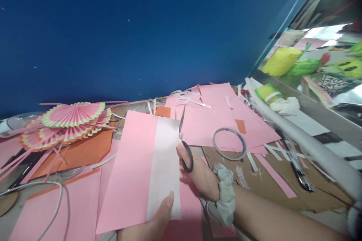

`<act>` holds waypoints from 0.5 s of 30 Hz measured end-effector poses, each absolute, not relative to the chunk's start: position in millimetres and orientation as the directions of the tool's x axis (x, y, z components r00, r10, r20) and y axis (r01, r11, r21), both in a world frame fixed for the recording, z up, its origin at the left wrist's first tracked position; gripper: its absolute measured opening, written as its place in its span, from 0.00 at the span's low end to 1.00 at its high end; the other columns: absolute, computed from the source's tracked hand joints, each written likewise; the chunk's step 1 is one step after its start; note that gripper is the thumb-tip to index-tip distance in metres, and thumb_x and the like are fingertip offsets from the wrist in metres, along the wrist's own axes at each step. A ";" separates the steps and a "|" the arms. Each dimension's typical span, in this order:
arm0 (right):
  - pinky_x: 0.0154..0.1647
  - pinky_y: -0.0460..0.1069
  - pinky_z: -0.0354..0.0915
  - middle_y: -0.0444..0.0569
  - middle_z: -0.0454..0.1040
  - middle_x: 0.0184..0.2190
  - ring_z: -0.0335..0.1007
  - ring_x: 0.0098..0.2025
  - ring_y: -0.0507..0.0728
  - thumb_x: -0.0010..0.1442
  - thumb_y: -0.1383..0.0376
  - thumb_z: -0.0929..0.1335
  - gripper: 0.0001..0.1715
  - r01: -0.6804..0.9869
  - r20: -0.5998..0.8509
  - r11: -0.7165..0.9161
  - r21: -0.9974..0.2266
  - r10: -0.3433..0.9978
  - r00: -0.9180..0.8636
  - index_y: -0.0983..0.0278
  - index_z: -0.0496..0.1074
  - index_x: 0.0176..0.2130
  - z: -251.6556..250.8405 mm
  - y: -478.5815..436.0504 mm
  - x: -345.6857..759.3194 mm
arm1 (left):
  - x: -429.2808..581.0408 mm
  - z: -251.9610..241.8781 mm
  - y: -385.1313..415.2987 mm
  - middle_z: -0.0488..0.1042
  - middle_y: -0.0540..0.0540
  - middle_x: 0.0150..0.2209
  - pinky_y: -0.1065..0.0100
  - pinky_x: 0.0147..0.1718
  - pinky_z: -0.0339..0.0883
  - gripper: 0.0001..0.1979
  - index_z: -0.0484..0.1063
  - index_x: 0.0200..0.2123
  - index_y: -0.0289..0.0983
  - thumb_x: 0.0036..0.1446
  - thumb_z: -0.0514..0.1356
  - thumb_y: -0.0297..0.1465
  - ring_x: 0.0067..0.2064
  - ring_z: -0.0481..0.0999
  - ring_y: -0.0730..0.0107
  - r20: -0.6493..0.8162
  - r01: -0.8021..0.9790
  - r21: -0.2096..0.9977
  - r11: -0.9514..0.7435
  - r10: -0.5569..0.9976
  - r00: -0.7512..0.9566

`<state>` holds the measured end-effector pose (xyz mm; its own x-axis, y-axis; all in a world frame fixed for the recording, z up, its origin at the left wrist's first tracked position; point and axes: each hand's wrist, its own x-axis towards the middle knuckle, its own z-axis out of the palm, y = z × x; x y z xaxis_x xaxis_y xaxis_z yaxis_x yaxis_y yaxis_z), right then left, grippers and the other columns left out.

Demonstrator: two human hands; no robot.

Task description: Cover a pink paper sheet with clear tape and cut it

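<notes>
A pink sheet (pixel 130 173) with a white strip (pixel 164 165) along its right side is held up over the table. My left hand (pixel 154 222) grips its bottom edge, thumb on top and fingers hidden beneath. My right hand (pixel 198 175) is closed round the black handle of the scissors (pixel 181 120), at the sheet's right edge. The blades point up and away near the sheet's top right corner. A pale scrunchie (pixel 224 196) is round my right wrist.
Folded pink paper fans (pixel 75 115) lie on the left. Pink sheets (pixel 209 120), paper strips and a tape roll (pixel 229 144) are behind and right. A utility knife (pixel 299 173) and a long white roll (pixel 299 139) lie further right. A blue wall (pixel 141 34) stands behind.
</notes>
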<state>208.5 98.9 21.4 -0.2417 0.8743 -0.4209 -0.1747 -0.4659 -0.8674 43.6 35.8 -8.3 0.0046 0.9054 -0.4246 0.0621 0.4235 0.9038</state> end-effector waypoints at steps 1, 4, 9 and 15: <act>0.21 0.43 0.48 0.37 0.51 0.21 0.41 0.20 0.46 0.53 0.42 0.62 0.26 -0.178 -0.418 -0.462 -0.869 0.878 -0.234 0.60 0.54 0.29 21.4 98.8 208.3 | 44.4 -7.7 35.5 0.68 0.43 0.50 0.59 0.43 0.69 0.13 0.67 0.48 0.40 0.61 0.54 0.36 0.45 0.71 0.65 -0.428 0.066 0.902 0.427 0.904 0.003; 0.21 0.43 0.49 0.38 0.52 0.22 0.42 0.21 0.46 0.54 0.41 0.61 0.25 -0.206 -0.389 -0.434 -0.877 0.893 -0.226 0.60 0.55 0.30 19.2 98.5 207.3 | 46.3 -8.2 34.5 0.68 0.43 0.50 0.58 0.43 0.68 0.14 0.67 0.49 0.39 0.61 0.54 0.35 0.45 0.71 0.64 -0.450 0.057 0.892 0.449 0.893 0.006; 0.20 0.43 0.48 0.38 0.51 0.22 0.42 0.20 0.46 0.56 0.42 0.60 0.25 -0.218 -0.338 -0.394 -0.893 0.906 -0.254 0.60 0.54 0.29 14.8 99.2 207.2 | 53.1 -11.1 38.7 0.68 0.43 0.50 0.57 0.42 0.69 0.15 0.66 0.49 0.38 0.61 0.55 0.36 0.46 0.71 0.63 -0.461 -0.001 0.887 0.462 0.886 0.054; 0.19 0.43 0.49 0.38 0.52 0.22 0.44 0.20 0.46 0.56 0.42 0.60 0.26 -0.191 -0.278 -0.325 -0.926 0.931 -0.235 0.61 0.56 0.28 14.1 97.7 206.8 | 58.3 -1.4 45.0 0.68 0.44 0.50 0.59 0.43 0.69 0.13 0.67 0.48 0.40 0.61 0.55 0.36 0.46 0.71 0.64 -0.476 -0.102 0.864 0.493 0.866 0.152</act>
<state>206.8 97.7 14.1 -0.2354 0.9313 -0.2779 -0.1906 -0.3246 -0.9264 58.3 45.0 -1.4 0.1519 0.8662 -0.4761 -0.1024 0.4929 0.8641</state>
